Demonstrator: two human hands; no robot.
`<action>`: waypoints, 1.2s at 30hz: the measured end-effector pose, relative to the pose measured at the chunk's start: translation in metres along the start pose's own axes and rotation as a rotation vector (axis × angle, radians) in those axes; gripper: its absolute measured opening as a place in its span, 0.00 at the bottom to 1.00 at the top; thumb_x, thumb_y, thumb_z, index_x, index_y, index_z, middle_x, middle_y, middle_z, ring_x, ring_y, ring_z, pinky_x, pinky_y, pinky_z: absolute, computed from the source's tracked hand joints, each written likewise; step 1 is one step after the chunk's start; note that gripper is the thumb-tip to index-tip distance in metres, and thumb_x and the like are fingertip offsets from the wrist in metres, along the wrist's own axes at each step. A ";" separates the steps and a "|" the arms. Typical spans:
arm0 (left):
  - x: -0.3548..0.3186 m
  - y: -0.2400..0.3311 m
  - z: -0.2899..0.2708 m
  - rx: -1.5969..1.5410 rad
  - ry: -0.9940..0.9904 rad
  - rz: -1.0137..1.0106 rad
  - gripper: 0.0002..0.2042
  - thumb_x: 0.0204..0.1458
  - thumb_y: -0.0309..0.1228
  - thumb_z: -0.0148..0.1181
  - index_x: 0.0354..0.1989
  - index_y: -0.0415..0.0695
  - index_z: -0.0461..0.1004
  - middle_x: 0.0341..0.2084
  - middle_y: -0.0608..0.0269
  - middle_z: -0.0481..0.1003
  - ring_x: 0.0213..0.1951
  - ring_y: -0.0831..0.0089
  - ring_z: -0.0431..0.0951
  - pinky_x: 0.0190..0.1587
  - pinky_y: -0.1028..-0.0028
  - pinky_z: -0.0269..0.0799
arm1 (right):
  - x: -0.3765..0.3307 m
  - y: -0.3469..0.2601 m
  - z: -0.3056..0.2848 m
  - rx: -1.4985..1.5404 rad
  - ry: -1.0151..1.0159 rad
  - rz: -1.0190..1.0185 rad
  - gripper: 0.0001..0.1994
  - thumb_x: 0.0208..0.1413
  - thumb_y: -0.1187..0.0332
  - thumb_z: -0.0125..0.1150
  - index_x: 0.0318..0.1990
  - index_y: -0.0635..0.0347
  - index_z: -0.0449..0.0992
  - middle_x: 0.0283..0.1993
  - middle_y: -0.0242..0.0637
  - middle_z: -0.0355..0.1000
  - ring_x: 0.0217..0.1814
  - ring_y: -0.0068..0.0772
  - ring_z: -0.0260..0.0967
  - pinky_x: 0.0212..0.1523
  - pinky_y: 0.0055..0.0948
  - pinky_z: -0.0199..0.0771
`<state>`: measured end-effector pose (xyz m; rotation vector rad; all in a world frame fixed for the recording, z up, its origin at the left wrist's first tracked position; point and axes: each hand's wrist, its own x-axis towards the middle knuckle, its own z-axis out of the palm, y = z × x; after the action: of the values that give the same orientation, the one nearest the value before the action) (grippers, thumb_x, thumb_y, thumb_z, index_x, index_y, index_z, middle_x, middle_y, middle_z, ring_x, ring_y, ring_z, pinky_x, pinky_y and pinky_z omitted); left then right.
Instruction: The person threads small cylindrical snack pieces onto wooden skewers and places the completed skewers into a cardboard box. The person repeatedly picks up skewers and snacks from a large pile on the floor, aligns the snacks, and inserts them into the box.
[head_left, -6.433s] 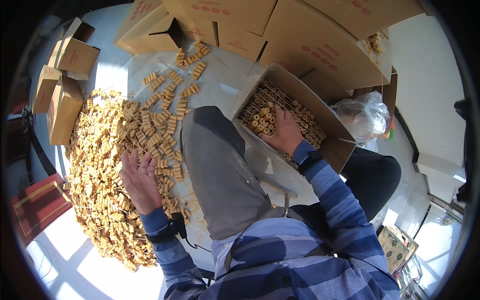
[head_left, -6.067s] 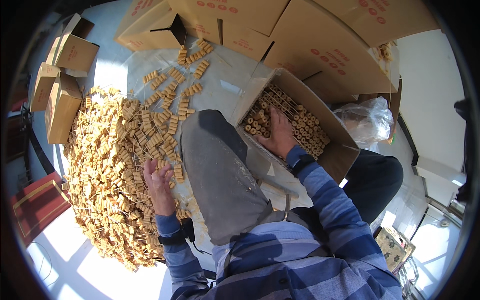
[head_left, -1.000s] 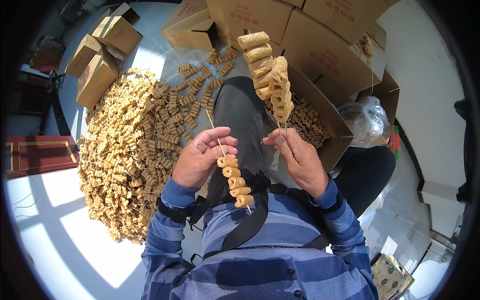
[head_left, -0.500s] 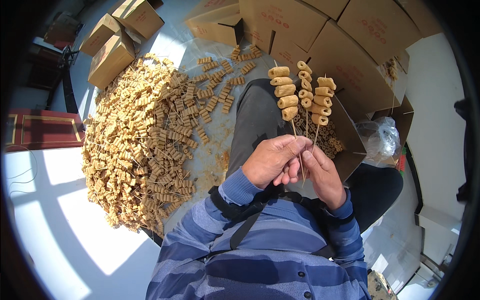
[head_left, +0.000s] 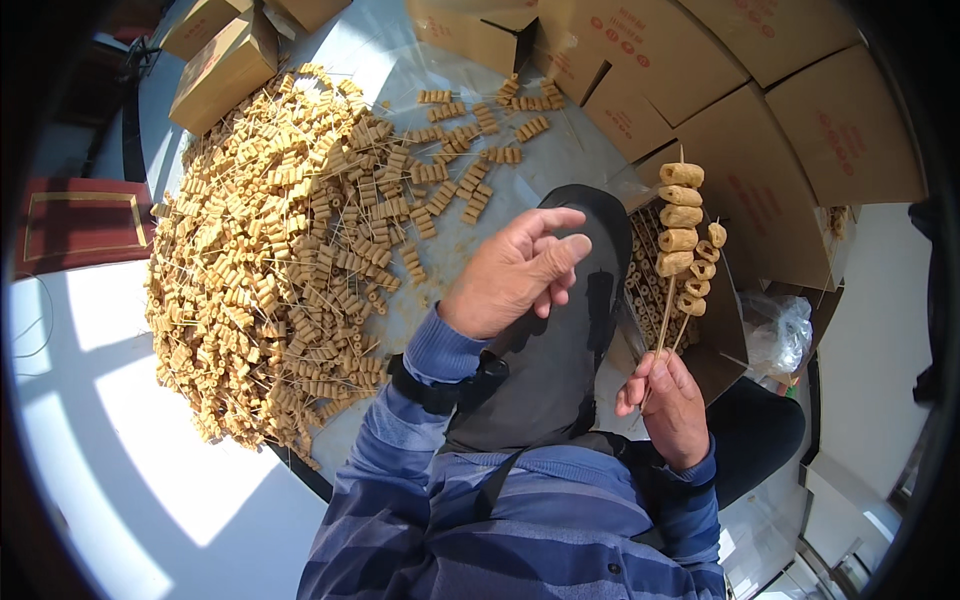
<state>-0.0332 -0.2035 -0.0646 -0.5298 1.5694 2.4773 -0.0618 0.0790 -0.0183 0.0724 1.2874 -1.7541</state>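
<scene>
Right hand [head_left: 672, 405] had thumb and fingers pinched on the bare lower sticks of at least two skewers [head_left: 680, 217]; left hand [head_left: 510, 272] was half-curled, narrow gap between thumb and index, apart from the skewers. Those stood near upright in view, in front of the open carton [head_left: 726, 310], threaded with hollow tan rolls (five on the front one). Left hand hung by the knee [head_left: 602, 215], back showing.

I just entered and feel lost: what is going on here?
The person's right hand holds at least two skewers of hollow, tan pieces by their sticks. The left hand appears empty, partly curled. A large pile of similar skewers lies on the left, and an open cardboard box holding more stands on the right.
</scene>
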 end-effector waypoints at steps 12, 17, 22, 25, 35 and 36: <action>0.237 -0.180 -0.187 1.476 0.512 0.052 0.40 0.51 0.45 0.71 0.70 0.46 0.59 0.68 0.47 0.60 0.68 0.47 0.62 0.67 0.50 0.61 | 0.014 -0.006 -0.041 0.056 0.232 0.090 0.11 0.75 0.61 0.45 0.45 0.59 0.67 0.30 0.42 0.73 0.34 0.44 0.76 0.41 0.39 0.77; 0.311 -0.182 -0.212 1.640 0.443 -0.073 0.39 0.50 0.43 0.71 0.71 0.52 0.59 0.68 0.52 0.61 0.69 0.49 0.61 0.68 0.48 0.58 | 0.019 -0.012 -0.046 0.134 0.259 0.137 0.11 0.74 0.63 0.44 0.46 0.61 0.68 0.30 0.44 0.74 0.36 0.47 0.77 0.44 0.42 0.77; 0.302 -0.204 -0.226 1.743 0.341 -0.117 0.42 0.46 0.44 0.73 0.71 0.56 0.59 0.65 0.56 0.65 0.62 0.51 0.69 0.65 0.50 0.60 | 0.033 -0.006 -0.054 0.080 0.286 0.180 0.12 0.74 0.63 0.45 0.46 0.63 0.68 0.31 0.46 0.74 0.34 0.47 0.77 0.41 0.41 0.78; 0.285 -0.220 -0.234 1.654 0.302 -0.091 0.43 0.44 0.40 0.73 0.71 0.56 0.59 0.59 0.57 0.70 0.57 0.51 0.74 0.60 0.50 0.63 | 0.043 -0.002 -0.058 0.063 0.248 0.181 0.12 0.74 0.62 0.45 0.46 0.63 0.68 0.31 0.46 0.74 0.34 0.46 0.77 0.40 0.40 0.79; 0.184 -0.231 -0.230 1.580 0.304 -0.547 0.42 0.49 0.32 0.63 0.74 0.46 0.51 0.54 0.48 0.74 0.52 0.49 0.78 0.56 0.50 0.65 | 0.039 -0.003 -0.055 -0.027 0.201 0.201 0.13 0.74 0.60 0.45 0.45 0.63 0.67 0.31 0.43 0.75 0.36 0.44 0.78 0.43 0.39 0.79; 0.166 -0.230 -0.236 1.542 0.315 -0.570 0.42 0.49 0.32 0.64 0.73 0.46 0.52 0.54 0.47 0.75 0.52 0.48 0.78 0.56 0.50 0.66 | 0.037 -0.002 -0.054 -0.023 0.191 0.201 0.13 0.74 0.60 0.44 0.45 0.63 0.67 0.31 0.43 0.75 0.37 0.44 0.78 0.43 0.39 0.78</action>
<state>-0.0633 -0.3243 -0.4120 -0.8234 2.3354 0.3981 -0.1078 0.0980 -0.0607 0.3515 1.3852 -1.5891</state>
